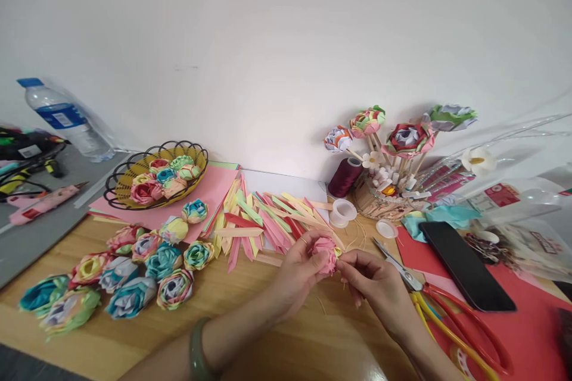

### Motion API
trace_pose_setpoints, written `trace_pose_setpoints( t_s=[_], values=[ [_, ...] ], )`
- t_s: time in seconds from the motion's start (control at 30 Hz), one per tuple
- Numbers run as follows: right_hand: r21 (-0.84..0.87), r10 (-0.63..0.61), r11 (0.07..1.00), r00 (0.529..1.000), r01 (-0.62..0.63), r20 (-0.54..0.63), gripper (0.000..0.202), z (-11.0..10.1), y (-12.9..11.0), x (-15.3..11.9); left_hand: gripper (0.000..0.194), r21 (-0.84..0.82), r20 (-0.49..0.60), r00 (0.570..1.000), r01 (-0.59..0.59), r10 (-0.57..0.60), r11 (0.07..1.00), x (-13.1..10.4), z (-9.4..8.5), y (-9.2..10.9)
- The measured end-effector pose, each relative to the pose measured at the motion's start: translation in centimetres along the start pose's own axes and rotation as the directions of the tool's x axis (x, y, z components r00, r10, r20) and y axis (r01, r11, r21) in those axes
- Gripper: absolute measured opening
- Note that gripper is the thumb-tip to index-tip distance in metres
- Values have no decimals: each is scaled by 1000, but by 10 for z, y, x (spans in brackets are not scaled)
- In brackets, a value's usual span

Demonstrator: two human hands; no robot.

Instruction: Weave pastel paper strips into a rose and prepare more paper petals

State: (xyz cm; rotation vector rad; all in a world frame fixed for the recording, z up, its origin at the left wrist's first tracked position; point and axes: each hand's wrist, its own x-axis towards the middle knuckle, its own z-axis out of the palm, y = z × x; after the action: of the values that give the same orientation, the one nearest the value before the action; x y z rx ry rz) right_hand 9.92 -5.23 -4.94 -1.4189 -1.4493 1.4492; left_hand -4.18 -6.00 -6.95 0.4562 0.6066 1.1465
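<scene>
My left hand is closed round a pink paper flower, held a little above the wooden table. At the flower's right side, my right hand has its thumb and fingers pinched together by a small yellow piece; what exactly lies between the fingertips is hidden. A thin tan string shows below the hands. Behind them spreads a pile of folded paper strips in pink, yellow, green, red and peach. Just right of my right hand lie scissors with red and yellow handles.
Several finished paper flowers stand at left, more in a yellow basket. A glue gun and water bottle lie far left. At right are a clear spool, purple thread, a flower-filled pot and a phone.
</scene>
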Motion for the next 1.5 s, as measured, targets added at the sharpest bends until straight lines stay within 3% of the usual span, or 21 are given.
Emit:
trace_pose_setpoints(
  t_s=[0.37,0.87,1.5],
  values=[
    [53,19,998,1000,-19,-1,35,-3,6,2,33,6,-4,1000,9,-9,1000,0,1,1],
    [-103,-66,992,998,66,4,38,-2,7,1,30,20,-20,1000,8,-8,1000,1,0,0],
    [11,-17,1000,1000,17,-6,31,-2,4,2,32,18,2,1000,9,-9,1000,1,0,0]
  ],
)
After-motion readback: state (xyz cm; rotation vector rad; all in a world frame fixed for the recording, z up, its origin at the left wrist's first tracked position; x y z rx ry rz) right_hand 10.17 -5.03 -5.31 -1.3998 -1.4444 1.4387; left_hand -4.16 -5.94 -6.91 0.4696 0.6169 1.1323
